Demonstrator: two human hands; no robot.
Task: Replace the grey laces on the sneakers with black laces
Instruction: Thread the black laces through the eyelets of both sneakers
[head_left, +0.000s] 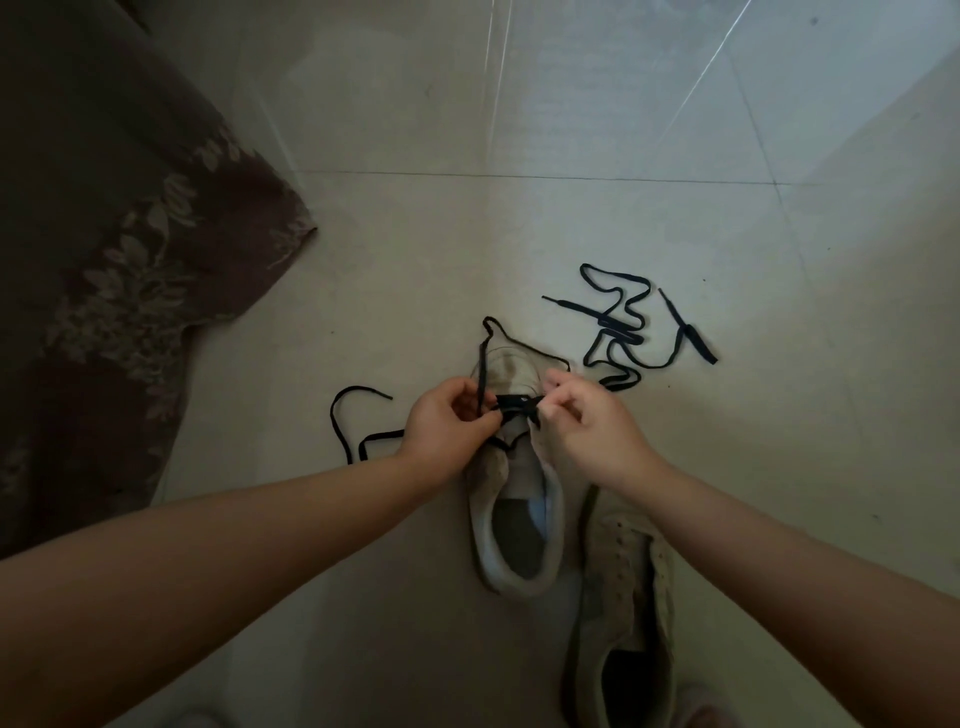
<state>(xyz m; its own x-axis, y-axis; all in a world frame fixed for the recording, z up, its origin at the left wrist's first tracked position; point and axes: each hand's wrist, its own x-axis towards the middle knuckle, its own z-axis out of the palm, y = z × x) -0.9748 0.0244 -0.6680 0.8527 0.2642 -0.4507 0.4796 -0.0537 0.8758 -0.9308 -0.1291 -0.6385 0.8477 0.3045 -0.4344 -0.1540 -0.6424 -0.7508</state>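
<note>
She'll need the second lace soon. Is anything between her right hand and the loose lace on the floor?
Nothing visible does. The loose lace lies on bare tile beyond the right hand, which now pinches the lace on the sneaker.

One head-worn camera looks steeply down at the floor (519, 234) — wide-angle. It sits close, arms reaching in from below.

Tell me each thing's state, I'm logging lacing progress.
left hand: pinches the black lace.
right hand: pinches the black lace.
black lace: partly threaded, ends loose on the floor.
sneaker being laced: upright, few eyelets laced.
second sneaker: unlaced.
spare black lace: loose on the floor.
</note>
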